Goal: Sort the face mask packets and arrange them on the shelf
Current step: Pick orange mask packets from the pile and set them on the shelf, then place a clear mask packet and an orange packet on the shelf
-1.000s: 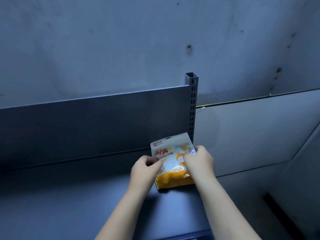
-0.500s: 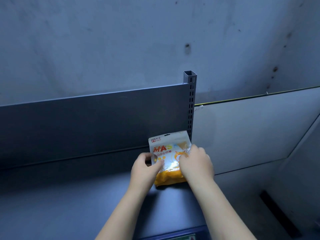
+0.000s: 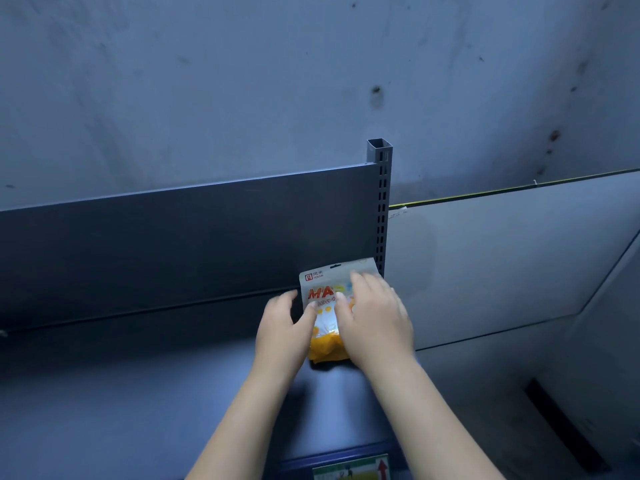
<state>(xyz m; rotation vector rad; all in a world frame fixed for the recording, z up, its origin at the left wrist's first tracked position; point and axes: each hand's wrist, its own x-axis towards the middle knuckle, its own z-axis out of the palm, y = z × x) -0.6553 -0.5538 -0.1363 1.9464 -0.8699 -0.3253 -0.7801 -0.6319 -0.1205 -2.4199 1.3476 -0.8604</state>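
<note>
Now the face mask packet (image 3: pixel 320 296) is stood at the right end of the shelf (image 3: pixel 173 393), against the back panel (image 3: pixel 190 237). Its left edge is pinched by the left hand (image 3: pixel 282 334); the right hand (image 3: pixel 374 320), curled earlier, is laid flat on its front, so placement seems nearly done.

One mask packet (image 3: pixel 323 346) stands on the dark shelf (image 3: pixel 138 393), against its back panel (image 3: pixel 173 244).

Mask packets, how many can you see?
1. The mask packet stands at the shelf's right end, against the back panel, held between the left hand and right hand. Others could hide behind it.
</note>
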